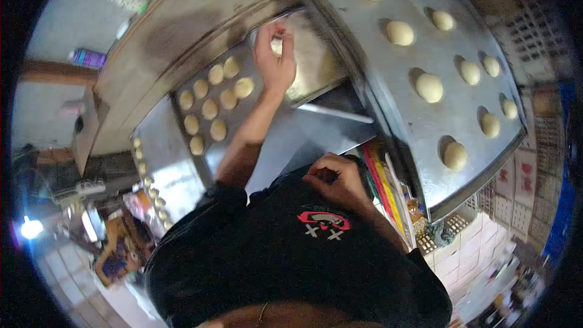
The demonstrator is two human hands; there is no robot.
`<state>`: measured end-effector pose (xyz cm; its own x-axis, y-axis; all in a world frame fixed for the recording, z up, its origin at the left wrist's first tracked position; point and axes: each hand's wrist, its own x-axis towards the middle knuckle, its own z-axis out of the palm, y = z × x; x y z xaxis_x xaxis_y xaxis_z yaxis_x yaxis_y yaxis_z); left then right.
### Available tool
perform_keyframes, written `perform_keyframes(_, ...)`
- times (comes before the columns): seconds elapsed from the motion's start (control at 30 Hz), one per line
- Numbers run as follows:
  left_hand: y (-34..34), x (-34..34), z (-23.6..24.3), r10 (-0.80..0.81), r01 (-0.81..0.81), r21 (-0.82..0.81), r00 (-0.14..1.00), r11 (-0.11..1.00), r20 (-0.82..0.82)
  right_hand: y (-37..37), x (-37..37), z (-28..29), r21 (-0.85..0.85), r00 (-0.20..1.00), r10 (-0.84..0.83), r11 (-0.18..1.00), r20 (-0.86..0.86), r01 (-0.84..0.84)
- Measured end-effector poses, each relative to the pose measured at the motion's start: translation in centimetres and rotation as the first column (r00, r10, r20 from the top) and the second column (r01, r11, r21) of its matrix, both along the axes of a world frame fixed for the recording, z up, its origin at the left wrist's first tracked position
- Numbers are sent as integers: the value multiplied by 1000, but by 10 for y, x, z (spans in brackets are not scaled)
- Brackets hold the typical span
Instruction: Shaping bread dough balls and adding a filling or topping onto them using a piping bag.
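My left hand reaches over a shiny pan at the back, its thumb and fingers curved together in a pinch. A pale patch shows through the gap between them; I cannot make out whether it is dough or the pan. Just left of that hand, flattened dough rounds lie in rows on a dark work surface. My right hand hangs close to my chest with its fingers curled in; whatever they hold, if anything, is hidden.
At the right a large metal tray carries several round dough balls, its raised edge running beside the pan. Farther left, another tray holds small dough pieces. Coloured sheets stand below the right tray. A purple can sits upper left.
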<state>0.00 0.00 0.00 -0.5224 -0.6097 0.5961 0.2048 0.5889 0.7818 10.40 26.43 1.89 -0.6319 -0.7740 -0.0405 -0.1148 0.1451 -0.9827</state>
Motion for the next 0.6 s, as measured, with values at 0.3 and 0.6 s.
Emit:
perform_keyframes(0.3, -47, 284, -214, 560, -725, -124, 398, 677, 727, -73, 34, 0, 128, 962, 273, 954, 4, -272)
perform_keyframes(0.6, -110, 294, -258, 615, -872, -39, 313, 489, 723, -109, 73, 7, 95, 937, 318, 947, -145, -307)
